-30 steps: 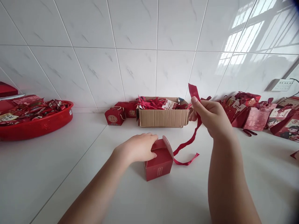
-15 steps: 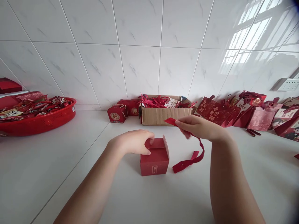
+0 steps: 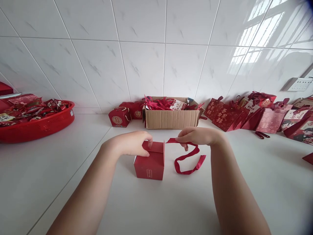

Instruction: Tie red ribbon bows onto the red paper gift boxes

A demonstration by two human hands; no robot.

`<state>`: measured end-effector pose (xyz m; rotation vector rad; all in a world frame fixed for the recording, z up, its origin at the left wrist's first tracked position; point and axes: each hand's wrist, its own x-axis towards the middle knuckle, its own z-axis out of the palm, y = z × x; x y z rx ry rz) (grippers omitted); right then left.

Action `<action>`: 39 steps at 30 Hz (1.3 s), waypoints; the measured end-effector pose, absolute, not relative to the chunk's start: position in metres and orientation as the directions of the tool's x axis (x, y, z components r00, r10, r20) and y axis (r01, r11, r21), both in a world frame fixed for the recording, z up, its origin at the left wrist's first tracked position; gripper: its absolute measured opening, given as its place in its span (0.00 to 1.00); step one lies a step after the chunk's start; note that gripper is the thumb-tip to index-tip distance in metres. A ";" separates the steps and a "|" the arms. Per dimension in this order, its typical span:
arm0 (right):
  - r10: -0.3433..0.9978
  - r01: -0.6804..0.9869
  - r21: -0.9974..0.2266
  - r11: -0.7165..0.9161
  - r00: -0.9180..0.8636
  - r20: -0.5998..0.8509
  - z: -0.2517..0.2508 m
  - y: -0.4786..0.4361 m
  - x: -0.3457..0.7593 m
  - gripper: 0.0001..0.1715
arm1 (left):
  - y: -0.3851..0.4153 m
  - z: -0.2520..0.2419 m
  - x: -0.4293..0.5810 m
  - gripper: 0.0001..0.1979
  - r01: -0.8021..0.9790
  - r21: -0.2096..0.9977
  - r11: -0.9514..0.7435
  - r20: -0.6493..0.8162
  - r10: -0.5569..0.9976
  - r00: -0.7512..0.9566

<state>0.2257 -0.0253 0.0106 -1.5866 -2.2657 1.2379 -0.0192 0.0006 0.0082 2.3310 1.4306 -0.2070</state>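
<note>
A small red gift box [image 3: 149, 164] stands on the white counter in front of me. My left hand [image 3: 132, 143] rests on its top, fingers curled over the folded flaps. Just to the right, my right hand [image 3: 195, 136] pinches one end of a red ribbon [image 3: 187, 160], holding that end level beside the box's top edge. The remainder of the ribbon curls in a loop on the counter under my right hand.
A cardboard box [image 3: 171, 119] full of red ribbons stands against the tiled wall, with small red boxes [image 3: 119, 117] to its left. A red basin [image 3: 36, 122] of wrapped sweets is at far left. Red gift bags [image 3: 246, 112] lie along the wall at right.
My right hand has come down from chest height to the box's top, bringing the ribbon end with it. The ribbon now coils on the counter. The box has shifted slightly left.
</note>
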 end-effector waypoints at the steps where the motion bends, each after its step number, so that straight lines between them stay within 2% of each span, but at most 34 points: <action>1: 0.820 0.729 -0.674 0.120 -0.456 -0.347 0.010 -0.025 0.226 0.20 | -0.001 0.008 -0.017 0.12 0.886 0.255 -0.388 -0.340 0.821 0.458; 7: 0.815 0.726 -0.678 0.117 -0.460 -0.353 0.008 -0.024 0.223 0.19 | -0.004 0.009 -0.010 0.10 0.901 0.250 -0.353 -0.362 0.829 0.426; 23: 0.820 0.743 -0.658 0.120 -0.448 -0.356 0.019 -0.036 0.216 0.18 | -0.001 0.001 -0.015 0.14 0.893 0.221 -0.393 -0.311 0.839 0.446; 28: 0.815 0.748 -0.656 0.099 -0.439 -0.377 0.019 -0.035 0.217 0.18 | -0.001 0.002 -0.015 0.13 0.890 0.219 -0.400 -0.343 0.822 0.454; 39: 0.785 0.755 -0.638 0.153 -0.485 -0.386 0.012 -0.028 0.209 0.17 | -0.008 0.011 -0.011 0.11 0.873 0.181 -0.453 -0.306 0.818 0.487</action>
